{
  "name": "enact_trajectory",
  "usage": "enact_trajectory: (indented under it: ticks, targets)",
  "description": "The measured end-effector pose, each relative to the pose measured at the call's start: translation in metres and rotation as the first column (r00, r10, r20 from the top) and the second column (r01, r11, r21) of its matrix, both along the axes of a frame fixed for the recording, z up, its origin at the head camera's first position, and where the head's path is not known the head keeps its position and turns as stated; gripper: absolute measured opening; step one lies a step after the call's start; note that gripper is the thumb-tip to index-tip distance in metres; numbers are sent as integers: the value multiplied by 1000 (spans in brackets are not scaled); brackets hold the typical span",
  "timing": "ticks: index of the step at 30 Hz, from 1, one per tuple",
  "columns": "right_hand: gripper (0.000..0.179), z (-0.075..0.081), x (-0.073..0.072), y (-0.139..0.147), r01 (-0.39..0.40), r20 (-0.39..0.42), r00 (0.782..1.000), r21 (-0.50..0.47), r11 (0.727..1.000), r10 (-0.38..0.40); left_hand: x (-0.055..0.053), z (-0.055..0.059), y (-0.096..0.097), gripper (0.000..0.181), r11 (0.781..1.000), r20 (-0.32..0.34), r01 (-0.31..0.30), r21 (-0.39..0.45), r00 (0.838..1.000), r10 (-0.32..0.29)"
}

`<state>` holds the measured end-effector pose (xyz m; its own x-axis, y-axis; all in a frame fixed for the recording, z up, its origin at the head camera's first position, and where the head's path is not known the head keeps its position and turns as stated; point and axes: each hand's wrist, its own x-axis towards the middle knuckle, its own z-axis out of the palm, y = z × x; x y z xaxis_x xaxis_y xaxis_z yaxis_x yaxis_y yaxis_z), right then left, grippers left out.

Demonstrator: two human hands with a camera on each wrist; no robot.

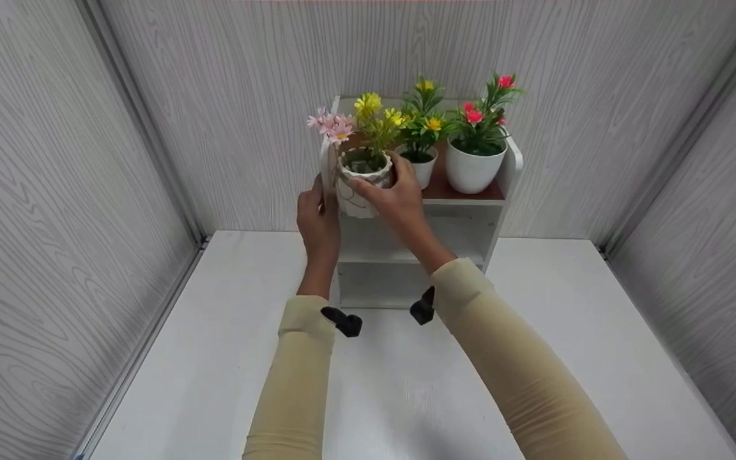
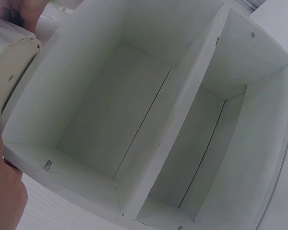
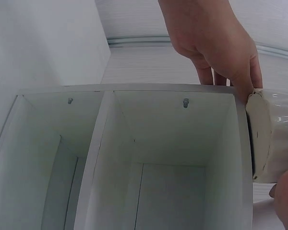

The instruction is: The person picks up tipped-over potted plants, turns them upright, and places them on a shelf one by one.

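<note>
My right hand [image 1: 400, 198] holds a white textured flowerpot [image 1: 363, 199] with pink and yellow artificial flowers, thumb on the near side and fingers on the right of its rim. The pot is at the front left of the top of a small white shelf unit [image 1: 413, 259]. Its underside [image 3: 260, 136] shows past the top board's front edge in the right wrist view. At the unit's left side, my left hand [image 1: 318, 220] grips the side panel, with fingers [image 3: 205, 73] behind it and the tip closest to the pot's base.
On the reddish-brown top board [image 1: 448, 190] stand a smaller white pot [image 1: 425, 171] with yellow flowers and a round white pot [image 1: 475, 167] with red flowers. Two compartments lie below. The unit stands on a white table [image 1: 214, 358] against grey wood-grain walls [image 1: 227, 115].
</note>
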<state>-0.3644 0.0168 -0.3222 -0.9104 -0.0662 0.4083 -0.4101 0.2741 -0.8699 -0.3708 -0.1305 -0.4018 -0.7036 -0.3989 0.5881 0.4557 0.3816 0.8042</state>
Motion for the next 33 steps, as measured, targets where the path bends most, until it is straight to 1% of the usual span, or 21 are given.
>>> enact_trajectory:
  ticks: [4,10,13,15,19,22,28,33]
  targets:
    - [90,-1,-2,0,3,11,1000,-18,1000,-3,1,-1,1,40,1000,-15,1,2,1000,-1]
    - [88,-4,-4,-1,2,-53,999,-18,1000,-3,0,-1,1,42,1000,-8,1,5,1000,0]
    - [87,-4,-4,-1,1,-67,998,-19,1000,-2,1,0,1,41,1000,-1,6,15,1000,-6]
    - [86,-4,-4,-2,-2,-63,998,-26,1000,0,1,0,1,41,1000,1,13,22,1000,-13]
    - [88,-4,-5,-1,25,-44,999,-24,999,-26,1,-1,1,41,1000,4,20,21,1000,-20]
    - [90,-4,-7,-2,48,-37,998,-25,999,-49,1,-1,1,42,1000,3,14,10,1000,-14]
    - [90,-2,-11,-5,63,-34,997,-36,997,-64,2,1,1,45,1000,-10,9,4,1000,-9]
    - [91,0,-14,-7,74,-20,997,-20,997,-74,1,1,1,45,1000,0,2,6,1000,-2]
